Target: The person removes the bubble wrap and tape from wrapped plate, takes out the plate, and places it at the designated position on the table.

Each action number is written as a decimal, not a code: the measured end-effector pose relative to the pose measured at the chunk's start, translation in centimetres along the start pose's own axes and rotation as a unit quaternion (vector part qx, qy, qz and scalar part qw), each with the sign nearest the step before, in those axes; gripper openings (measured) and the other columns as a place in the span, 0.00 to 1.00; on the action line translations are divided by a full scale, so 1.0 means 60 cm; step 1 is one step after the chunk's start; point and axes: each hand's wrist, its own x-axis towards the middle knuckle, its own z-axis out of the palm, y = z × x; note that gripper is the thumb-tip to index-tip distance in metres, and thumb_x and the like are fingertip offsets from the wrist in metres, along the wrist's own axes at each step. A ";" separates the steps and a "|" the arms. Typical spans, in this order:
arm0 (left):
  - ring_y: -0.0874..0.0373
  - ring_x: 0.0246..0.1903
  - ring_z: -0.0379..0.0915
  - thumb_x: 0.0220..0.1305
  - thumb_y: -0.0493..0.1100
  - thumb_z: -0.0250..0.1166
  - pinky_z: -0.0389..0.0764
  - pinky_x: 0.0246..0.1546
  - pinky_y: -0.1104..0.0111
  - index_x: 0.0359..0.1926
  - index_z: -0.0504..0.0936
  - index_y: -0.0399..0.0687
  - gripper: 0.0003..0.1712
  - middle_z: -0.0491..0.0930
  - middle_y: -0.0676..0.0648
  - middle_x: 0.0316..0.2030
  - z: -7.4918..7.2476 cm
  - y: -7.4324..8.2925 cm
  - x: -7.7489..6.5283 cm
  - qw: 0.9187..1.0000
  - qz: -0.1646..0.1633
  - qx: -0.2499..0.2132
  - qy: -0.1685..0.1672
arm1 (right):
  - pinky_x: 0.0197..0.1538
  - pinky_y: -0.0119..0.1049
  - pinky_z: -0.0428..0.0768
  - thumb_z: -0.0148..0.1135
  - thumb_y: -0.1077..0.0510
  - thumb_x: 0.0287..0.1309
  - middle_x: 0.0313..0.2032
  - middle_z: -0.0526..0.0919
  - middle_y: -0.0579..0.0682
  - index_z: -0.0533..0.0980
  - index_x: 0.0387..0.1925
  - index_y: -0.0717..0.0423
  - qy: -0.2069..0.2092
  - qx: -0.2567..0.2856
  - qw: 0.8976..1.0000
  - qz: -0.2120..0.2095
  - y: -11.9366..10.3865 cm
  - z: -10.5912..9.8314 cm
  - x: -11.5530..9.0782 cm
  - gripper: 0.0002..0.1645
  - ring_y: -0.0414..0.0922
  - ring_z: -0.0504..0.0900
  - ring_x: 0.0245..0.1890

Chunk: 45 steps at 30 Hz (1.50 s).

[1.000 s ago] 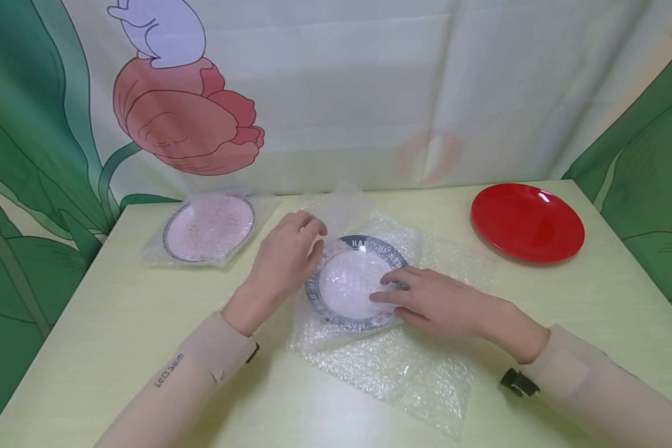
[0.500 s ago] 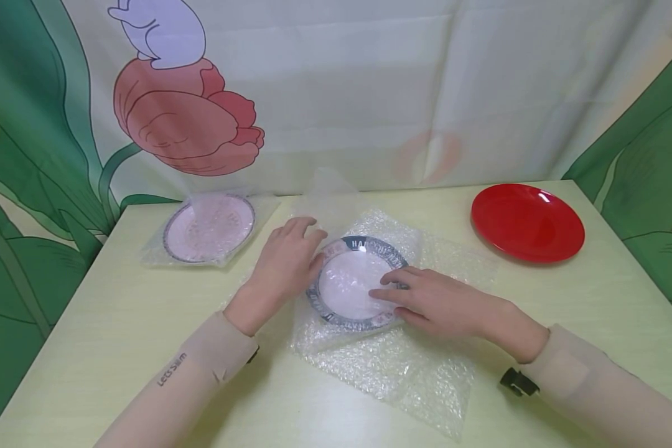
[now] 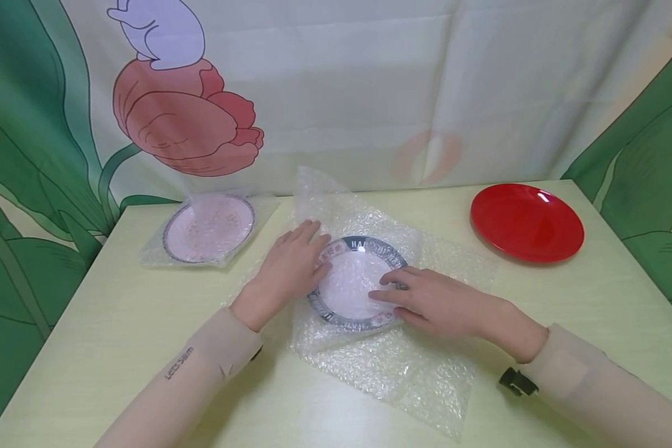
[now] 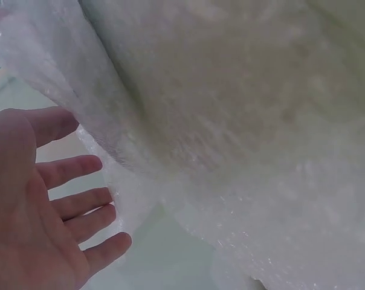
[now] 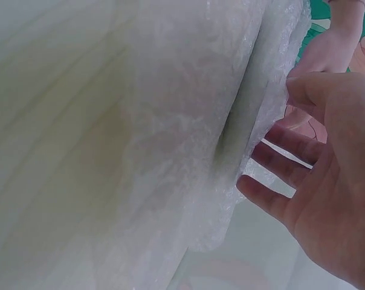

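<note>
A white plate (image 3: 350, 286) with a dark patterned rim lies on a sheet of bubble wrap (image 3: 403, 379), and a layer of the clear wrap seems to cover it. My left hand (image 3: 289, 264) is at the plate's left rim. In the left wrist view its fingers (image 4: 80, 205) are spread and nearly straight, with the tips at the wrap's edge. On the plate's right side rests my right hand (image 3: 434, 300), fingertips over the white centre. The right wrist view shows those fingers (image 5: 264, 196) relaxed against the wrap.
Another plate (image 3: 210, 228), wrapped in clear bubble wrap, lies at the back left of the pale table (image 3: 117, 348). A shiny red plate (image 3: 526, 222) sits at the back right. A printed curtain (image 3: 347, 106) hangs behind the table's far edge.
My left hand has shifted slightly toward the plate and lowered. The wrap flap behind it has moved left and stands up more visibly. My right hand has stayed in place.
</note>
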 end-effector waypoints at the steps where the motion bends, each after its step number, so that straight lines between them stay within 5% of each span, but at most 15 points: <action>1: 0.38 0.74 0.53 0.73 0.49 0.64 0.60 0.70 0.43 0.70 0.73 0.38 0.31 0.61 0.32 0.74 0.001 -0.001 0.001 1.000 0.000 -0.002 -0.003 | 0.65 0.53 0.74 0.64 0.57 0.69 0.64 0.76 0.56 0.73 0.70 0.49 -0.001 0.001 1.000 0.002 0.000 0.000 0.000 0.29 0.55 0.74 0.64; 15: 0.37 0.76 0.47 0.74 0.48 0.62 0.56 0.73 0.48 0.71 0.68 0.33 0.33 0.57 0.30 0.75 0.004 -0.013 0.008 0.997 0.007 -0.058 -0.054 | 0.65 0.53 0.74 0.63 0.57 0.69 0.64 0.76 0.57 0.74 0.69 0.51 -0.003 0.006 1.000 0.003 -0.001 0.000 0.001 0.28 0.56 0.74 0.64; 21: 0.37 0.76 0.47 0.74 0.48 0.62 0.63 0.69 0.47 0.72 0.68 0.33 0.34 0.52 0.30 0.75 0.007 -0.016 0.013 0.995 -0.001 -0.079 -0.062 | 0.66 0.54 0.73 0.63 0.57 0.70 0.64 0.75 0.57 0.74 0.69 0.50 -0.005 0.006 1.000 0.008 0.000 0.002 0.001 0.28 0.56 0.73 0.64; 28: 0.40 0.62 0.60 0.72 0.48 0.63 0.75 0.59 0.52 0.70 0.72 0.33 0.32 0.65 0.33 0.63 0.015 -0.016 0.016 0.999 0.014 -0.030 -0.040 | 0.65 0.54 0.73 0.62 0.57 0.70 0.64 0.75 0.57 0.75 0.68 0.51 0.002 0.001 1.000 0.003 0.000 0.005 0.002 0.27 0.56 0.74 0.63; 35: 0.42 0.58 0.70 0.74 0.44 0.62 0.77 0.57 0.52 0.71 0.68 0.34 0.31 0.72 0.34 0.59 0.016 -0.014 0.015 0.997 0.022 -0.047 -0.059 | 0.66 0.54 0.72 0.62 0.57 0.70 0.64 0.76 0.56 0.75 0.68 0.53 0.004 0.014 1.000 0.006 0.000 0.004 0.000 0.27 0.56 0.74 0.65; 41: 0.45 0.43 0.77 0.71 0.40 0.64 0.80 0.45 0.53 0.58 0.72 0.36 0.20 0.77 0.40 0.43 0.013 -0.011 0.013 0.997 0.042 -0.058 -0.038 | 0.69 0.52 0.69 0.61 0.57 0.71 0.63 0.77 0.54 0.73 0.65 0.60 0.005 0.060 0.998 0.037 -0.001 0.002 -0.001 0.25 0.53 0.73 0.66; 45: 0.45 0.43 0.78 0.73 0.43 0.64 0.81 0.44 0.53 0.57 0.73 0.35 0.20 0.78 0.39 0.44 0.010 -0.005 0.010 0.996 0.037 -0.054 -0.053 | 0.70 0.53 0.67 0.60 0.57 0.71 0.63 0.77 0.55 0.74 0.63 0.62 0.002 0.064 0.997 0.040 -0.001 0.002 -0.001 0.23 0.53 0.73 0.67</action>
